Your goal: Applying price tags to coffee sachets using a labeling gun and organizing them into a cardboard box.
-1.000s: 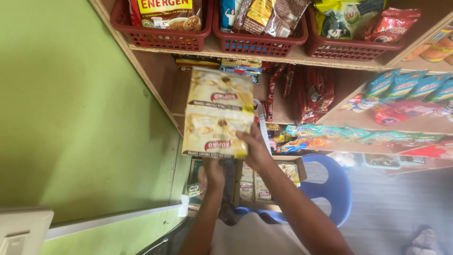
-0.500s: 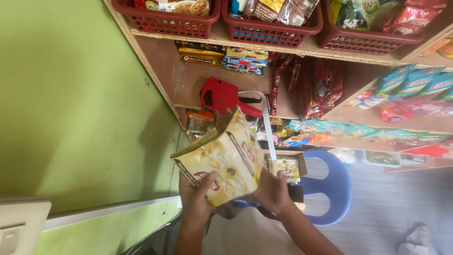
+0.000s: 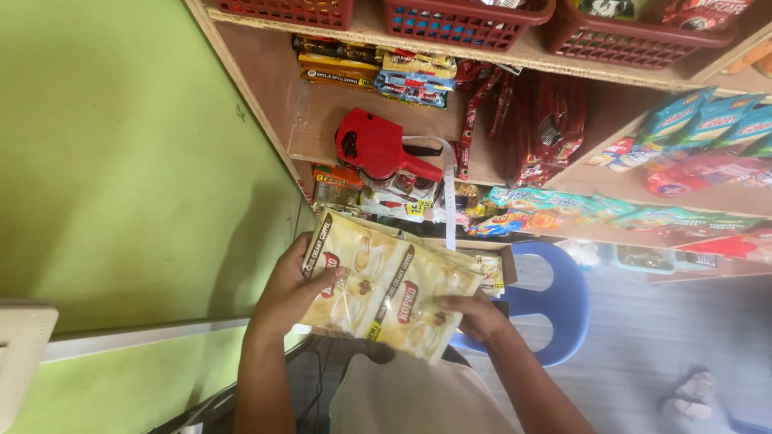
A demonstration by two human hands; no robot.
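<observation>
While both grip, left hand [image 3: 291, 291] and right hand [image 3: 476, 312] hold cream sachet packs [image 3: 386, 291].

Single view only, from a camera worn on the person's head. It looks steeply down and forward along the person's own forearms. The left hand [image 3: 289, 293] and right hand [image 3: 474, 313] sit close, in the lower centre. The plain green wall [image 3: 121, 161] fills the left half. The wooden shelf unit [image 3: 531, 56] crosses the top, tilted, and lies farther off. The blue plastic chair [image 3: 567, 297] sits below the hands. No second view shares the scene.
</observation>
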